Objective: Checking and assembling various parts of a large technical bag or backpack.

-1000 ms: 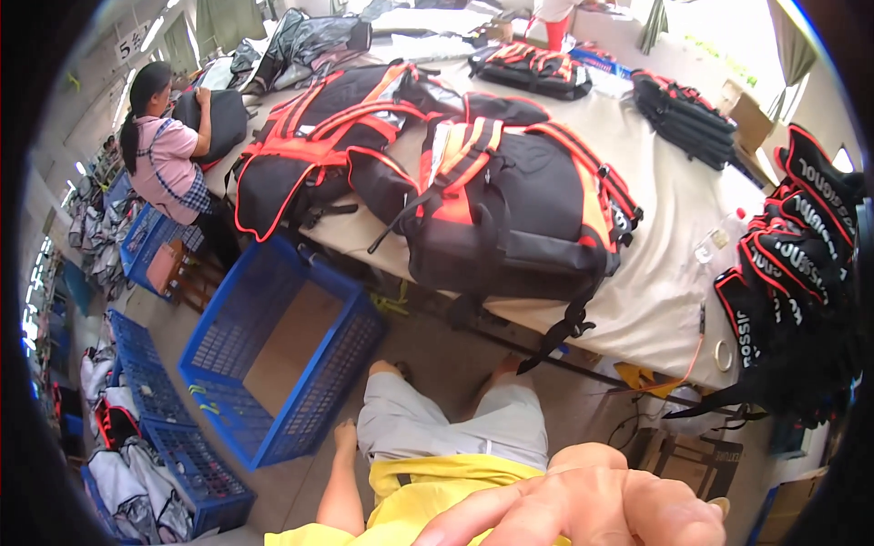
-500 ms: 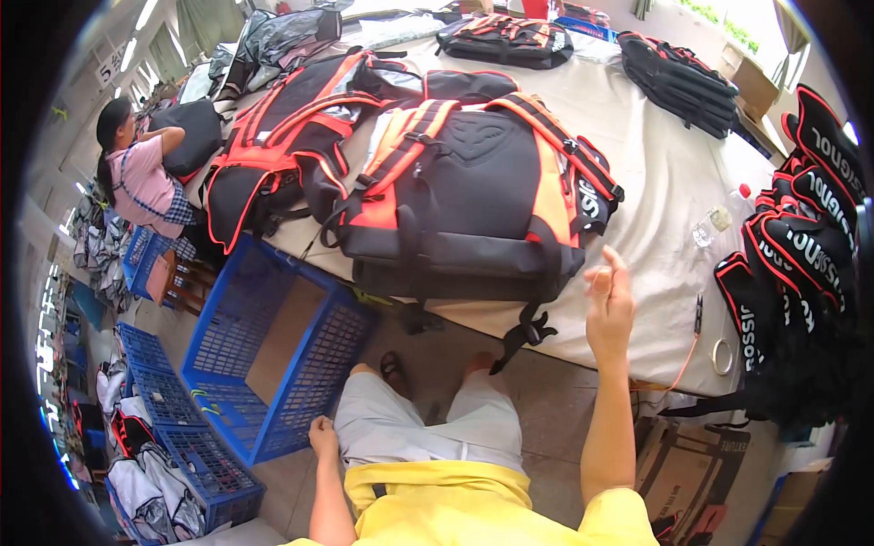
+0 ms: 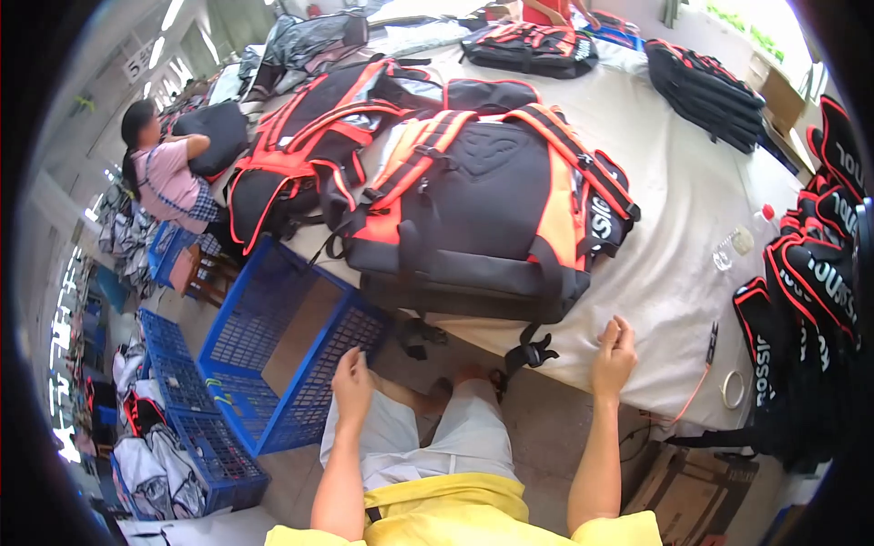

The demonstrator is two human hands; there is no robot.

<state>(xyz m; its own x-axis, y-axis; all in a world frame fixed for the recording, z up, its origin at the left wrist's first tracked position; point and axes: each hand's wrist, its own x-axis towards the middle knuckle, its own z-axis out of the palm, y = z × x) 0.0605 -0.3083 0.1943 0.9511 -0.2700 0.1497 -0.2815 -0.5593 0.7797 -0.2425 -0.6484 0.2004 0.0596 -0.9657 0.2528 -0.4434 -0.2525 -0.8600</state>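
My right hand is raised in front of me at the near edge of the table, forearm running straight up from my yellow shirt, fingers loosely curled and slightly spread, holding nothing. It hovers just over the white cloth at the table edge, near the black buckle strap that hangs down from the big backpack. My left hand is lower, out over my left knee, fingers bent and relaxed, also with nothing in it; it sits just beside the rim of the blue plastic crate on the floor.

The black and orange backpack lies flat on the table directly ahead of both hands, its back panel and shoulder straps facing up, its bottom edge overhanging the table toward me. A second black and red backpack lies touching it on the left. To the right of my right hand, near the table edge, lie a thin dark tool and a small tape ring. A stack of black bags fills the far right. A person in a pink top sits at the left end of the table.
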